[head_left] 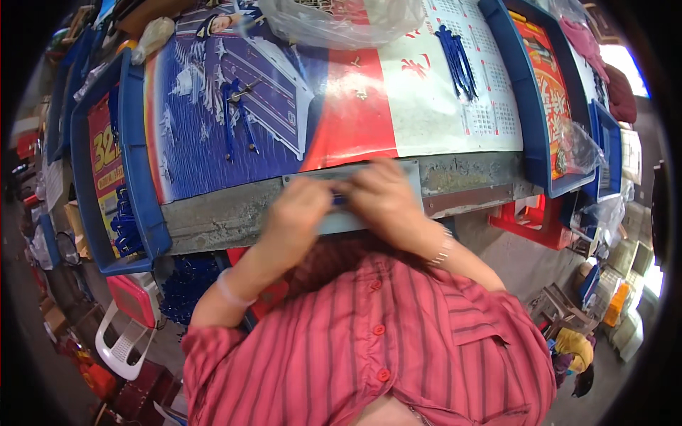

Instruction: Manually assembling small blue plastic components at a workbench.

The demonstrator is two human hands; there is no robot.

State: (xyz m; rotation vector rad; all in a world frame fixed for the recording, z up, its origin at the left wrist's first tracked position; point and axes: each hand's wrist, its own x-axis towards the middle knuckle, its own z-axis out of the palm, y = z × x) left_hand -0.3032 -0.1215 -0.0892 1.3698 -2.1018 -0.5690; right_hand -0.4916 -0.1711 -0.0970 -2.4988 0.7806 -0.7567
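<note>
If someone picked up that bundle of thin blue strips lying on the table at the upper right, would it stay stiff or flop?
The bundle of thin blue strips would probably sag and fan apart: the strips are long, slender and already splay at one end. It likely weighs little for its size. On the glossy printed sheet it may slide easily when pushed.

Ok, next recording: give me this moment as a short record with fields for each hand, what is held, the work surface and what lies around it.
left hand: at the table's near edge, fingers pinching a small blue part
right hand: meeting the left, on the same blue part; bracelet on the wrist
under hands: grey plate at the table edge
surface: table covered with printed sheets
on table: bundle of blue pieces, loose blue pieces with a metal tool, clear plastic bag
sides: blue trays left and right
blur: hands blurred, grip detail unclear
</note>
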